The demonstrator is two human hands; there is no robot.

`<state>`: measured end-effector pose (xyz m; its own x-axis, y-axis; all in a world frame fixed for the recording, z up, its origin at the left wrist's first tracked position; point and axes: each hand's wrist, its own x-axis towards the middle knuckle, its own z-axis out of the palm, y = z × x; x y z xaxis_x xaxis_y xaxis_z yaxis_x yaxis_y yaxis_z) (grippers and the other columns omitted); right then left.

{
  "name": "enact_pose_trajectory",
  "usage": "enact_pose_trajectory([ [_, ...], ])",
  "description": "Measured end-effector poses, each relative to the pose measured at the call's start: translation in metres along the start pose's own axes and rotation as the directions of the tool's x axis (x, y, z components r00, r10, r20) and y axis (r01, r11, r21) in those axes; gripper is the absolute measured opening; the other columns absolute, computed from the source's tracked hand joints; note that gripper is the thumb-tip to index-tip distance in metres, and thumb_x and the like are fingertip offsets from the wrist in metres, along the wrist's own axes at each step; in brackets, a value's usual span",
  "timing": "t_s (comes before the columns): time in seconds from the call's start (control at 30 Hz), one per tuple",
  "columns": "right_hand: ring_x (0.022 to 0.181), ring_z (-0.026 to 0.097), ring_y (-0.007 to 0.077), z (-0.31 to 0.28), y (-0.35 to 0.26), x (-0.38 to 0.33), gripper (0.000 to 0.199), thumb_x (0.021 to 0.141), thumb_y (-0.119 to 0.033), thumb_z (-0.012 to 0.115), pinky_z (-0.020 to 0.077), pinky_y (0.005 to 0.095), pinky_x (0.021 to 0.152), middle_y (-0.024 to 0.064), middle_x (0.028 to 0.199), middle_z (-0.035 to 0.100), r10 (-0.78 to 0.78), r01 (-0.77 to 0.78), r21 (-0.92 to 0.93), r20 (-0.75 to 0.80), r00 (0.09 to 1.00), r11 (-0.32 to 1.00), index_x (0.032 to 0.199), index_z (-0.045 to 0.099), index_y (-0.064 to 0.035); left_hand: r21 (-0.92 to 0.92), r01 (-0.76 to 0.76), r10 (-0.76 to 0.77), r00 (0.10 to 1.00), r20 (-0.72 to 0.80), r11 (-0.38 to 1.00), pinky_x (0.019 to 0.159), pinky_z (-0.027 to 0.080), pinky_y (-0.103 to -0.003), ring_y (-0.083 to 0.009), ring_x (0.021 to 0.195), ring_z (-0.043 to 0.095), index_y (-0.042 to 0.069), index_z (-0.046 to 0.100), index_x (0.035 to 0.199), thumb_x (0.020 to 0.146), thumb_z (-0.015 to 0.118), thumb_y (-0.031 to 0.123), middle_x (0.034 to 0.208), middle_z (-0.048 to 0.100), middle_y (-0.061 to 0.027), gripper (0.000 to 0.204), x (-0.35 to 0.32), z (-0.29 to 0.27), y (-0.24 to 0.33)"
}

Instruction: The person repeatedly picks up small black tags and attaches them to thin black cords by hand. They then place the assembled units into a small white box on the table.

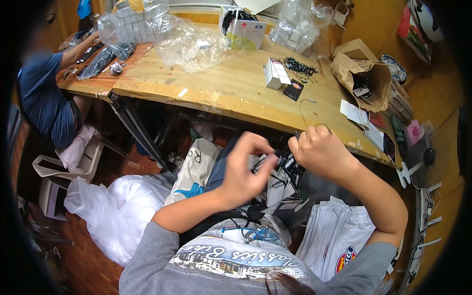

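My right hand [317, 150] is closed in a fist in front of the table edge. A thin dark cord [304, 114] comes out of it and loops up toward the tabletop. Just left of it, my left hand [246, 169] is slightly blurred, its fingers curved and the thumb apart from the index finger, with nothing plainly between them. Beneath both hands, a pile of black and white tags [281, 189] with dark strings lies on my lap. Part of the pile is hidden by my hands.
On the wooden table [196, 93] are a stack of cards [276, 73], a tangle of black cords [300, 66], a white box [243, 34] and a brown paper bag [351, 73]. White plastic bags [123, 206] and folded white printed fabric [334, 231] flank me. A person [46, 98] sits left.
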<state>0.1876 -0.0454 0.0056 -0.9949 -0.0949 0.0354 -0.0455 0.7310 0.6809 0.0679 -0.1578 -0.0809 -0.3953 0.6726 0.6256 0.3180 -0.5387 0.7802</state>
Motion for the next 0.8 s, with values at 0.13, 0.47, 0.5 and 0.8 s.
enact_pose_trajectory([
  [0.13,0.053,0.058,0.0184,-0.016,0.007,0.018,0.009,0.060,-0.016,0.055,0.0427,0.0276,0.045,0.0054,0.054,0.057,-0.023,-0.011,0.176,0.188,0.982,0.984,0.061,0.057,-0.0073,0.167,-0.205,0.211,0.977,-0.015,0.964,0.073,0.039,-0.030,-0.0254,0.082,0.047,0.002,0.041,0.089,0.058,0.070,0.006,0.090,0.045,-0.0136,0.043,-0.004,0.030,0.001],
  [0.47,0.057,0.059,0.0191,-0.026,0.017,0.031,0.006,0.058,-0.017,0.058,0.0434,0.0288,0.049,0.0048,0.057,0.058,-0.039,-0.027,0.200,0.321,0.946,0.979,0.057,0.059,-0.0109,0.114,-0.173,0.192,0.964,-0.186,0.978,0.067,0.040,-0.029,-0.0219,0.075,0.049,0.002,0.049,0.081,0.056,0.067,-0.002,0.084,0.047,-0.0115,0.031,0.010,0.039,-0.012],
  [0.5,0.058,0.059,0.0194,-0.025,0.017,0.032,0.006,0.058,-0.017,0.058,0.0433,0.0290,0.049,0.0050,0.058,0.058,-0.033,-0.037,0.207,0.322,0.946,0.978,0.057,0.059,-0.0110,0.080,-0.193,0.205,0.960,-0.193,0.978,0.066,0.041,-0.028,-0.0210,0.074,0.050,0.002,0.050,0.082,0.057,0.066,-0.003,0.084,0.047,-0.0113,0.030,0.008,0.039,-0.014],
  [0.8,0.055,0.058,0.0224,-0.021,0.019,0.028,0.012,0.065,-0.018,0.052,0.0428,0.0317,0.050,0.0088,0.057,0.057,-0.092,-0.023,0.282,0.389,0.917,0.959,0.064,0.055,-0.0063,0.040,-0.253,0.256,0.960,-0.116,0.967,0.062,0.045,-0.024,-0.0173,0.070,0.055,0.000,0.056,0.082,0.061,0.065,-0.005,0.089,0.050,-0.0118,0.024,0.004,0.036,-0.021],
])
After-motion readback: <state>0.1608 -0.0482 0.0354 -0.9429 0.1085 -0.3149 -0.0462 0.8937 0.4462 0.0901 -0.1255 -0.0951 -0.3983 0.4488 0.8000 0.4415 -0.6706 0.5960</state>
